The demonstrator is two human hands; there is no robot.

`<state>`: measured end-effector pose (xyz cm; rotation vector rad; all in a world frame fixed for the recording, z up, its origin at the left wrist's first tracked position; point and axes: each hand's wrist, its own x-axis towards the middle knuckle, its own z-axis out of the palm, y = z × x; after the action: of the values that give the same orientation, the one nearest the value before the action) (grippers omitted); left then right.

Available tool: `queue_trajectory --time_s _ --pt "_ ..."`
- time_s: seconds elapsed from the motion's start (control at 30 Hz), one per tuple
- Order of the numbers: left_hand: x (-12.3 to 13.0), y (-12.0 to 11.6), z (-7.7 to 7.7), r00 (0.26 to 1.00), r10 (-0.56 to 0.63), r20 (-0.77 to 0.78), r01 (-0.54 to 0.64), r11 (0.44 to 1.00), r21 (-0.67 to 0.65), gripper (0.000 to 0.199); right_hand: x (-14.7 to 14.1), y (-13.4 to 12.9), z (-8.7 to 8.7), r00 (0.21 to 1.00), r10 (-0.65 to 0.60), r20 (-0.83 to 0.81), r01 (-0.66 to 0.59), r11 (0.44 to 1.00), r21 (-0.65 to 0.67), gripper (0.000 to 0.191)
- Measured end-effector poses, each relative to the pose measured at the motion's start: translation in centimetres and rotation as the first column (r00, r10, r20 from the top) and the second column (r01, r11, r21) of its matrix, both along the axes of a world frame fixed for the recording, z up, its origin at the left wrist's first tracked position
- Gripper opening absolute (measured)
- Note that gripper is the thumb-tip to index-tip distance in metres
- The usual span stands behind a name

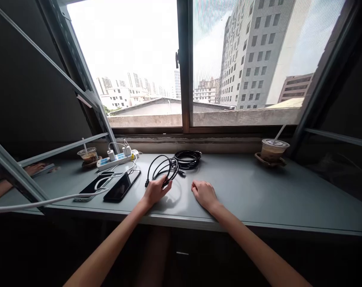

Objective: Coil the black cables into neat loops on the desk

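Note:
My left hand [156,191] is closed around a loosely looped black cable [160,164], lifting its loops just above the grey tabletop [229,187]. A dark plug shows at the cable's left end. Just behind lies a second black cable [188,159], wound into a neat coil on the table. My right hand [205,193] rests on the tabletop to the right, its fingers curled in, with nothing visible in them.
Two phones [122,186] lie at left, with white charging cords leading to a power strip [117,159]. Iced drinks in plastic cups stand on coasters, one at right [273,149], one at left [88,155]. Metal frame posts [103,115] rise at left; another person's hand [34,169] shows beyond.

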<state>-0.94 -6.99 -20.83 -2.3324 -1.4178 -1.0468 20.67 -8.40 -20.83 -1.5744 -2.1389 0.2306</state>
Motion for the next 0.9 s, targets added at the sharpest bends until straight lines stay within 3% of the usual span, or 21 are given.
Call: queue_trajectory --time_s 0.37,0.73,0.9 --pt "0.7 -0.4 0.1 1.000 -0.022 0.018 0.023 0.999 -0.037 0.020 0.4 0.0 -0.4 0.999 -0.020 0.026 0.020 1.000 -0.004 0.019" --pt "0.3 -0.2 -0.1 0.987 -0.157 0.023 0.157 0.988 -0.003 0.019 -0.2 -0.1 -0.6 0.999 -0.049 0.019 0.049 0.998 0.026 0.020" --pt "0.2 -0.3 -0.3 0.969 -0.248 0.000 0.248 0.967 -0.057 0.021 -0.5 0.4 -1.1 0.997 -0.070 0.021 0.070 0.997 0.022 0.020"
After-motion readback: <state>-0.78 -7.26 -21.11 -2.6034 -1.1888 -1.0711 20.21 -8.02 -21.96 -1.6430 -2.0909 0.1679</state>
